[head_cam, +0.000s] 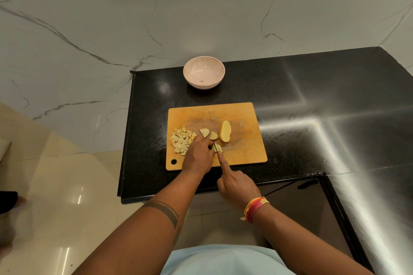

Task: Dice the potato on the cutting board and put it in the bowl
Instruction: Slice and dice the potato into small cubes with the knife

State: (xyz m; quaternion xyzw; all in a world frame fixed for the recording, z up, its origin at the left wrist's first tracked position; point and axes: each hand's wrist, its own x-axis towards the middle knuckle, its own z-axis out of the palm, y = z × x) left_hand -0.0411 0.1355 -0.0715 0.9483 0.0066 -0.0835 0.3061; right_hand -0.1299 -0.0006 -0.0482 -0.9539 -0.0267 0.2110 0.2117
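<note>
Board: wooden board [243,147] lies flat on the black counter [290,100], near its front edge.
Left hand: left hand [197,158] is down on the board, fingers curled over a small potato piece [219,148], pinning it beside the blade.
Right hand: right hand [237,185] grips the knife [215,147], forefinger stretched along the spine, the other fingers wrapped round the handle; the handle itself is hidden.
Knife: tip points away from the person, blade set into the pinned piece.
Dice: a heap of cubes [181,140] sits at the board's left side, touching the left hand.
Uncut potato: two wedges [209,134] lie just beyond the hands, and a long half [225,131] stands right of them.
Bowl: pale pink bowl [203,72] waits at the counter's back by the marble wall, well apart from the board, no potato in it yet.
</note>
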